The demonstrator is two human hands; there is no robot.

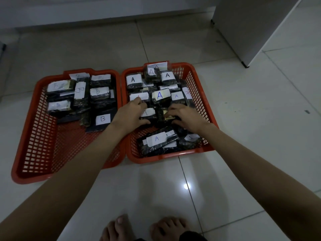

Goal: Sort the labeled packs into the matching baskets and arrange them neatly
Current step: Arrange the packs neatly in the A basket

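Two red plastic baskets stand side by side on the tiled floor. The left basket (34, 153) holds several dark packs with white B labels (102, 119), crowded at its far end. The right basket (199, 94) is filled with several dark packs labeled A (159, 95). Both hands reach into the right basket. My left hand (131, 113) grips an A pack (149, 114) in the basket's middle, fingers over its far edge and thumb at its near edge. My right hand (188, 117) curls round a neighbouring pack with a yellowish patch (167, 116). Two more A packs (157, 139) lie loosely at the near end.
A white cabinet (251, 23) stands on small feet at the back right. A wall base runs along the back. My bare feet (144, 228) are at the bottom edge. The near half of the left basket shows bare mesh.
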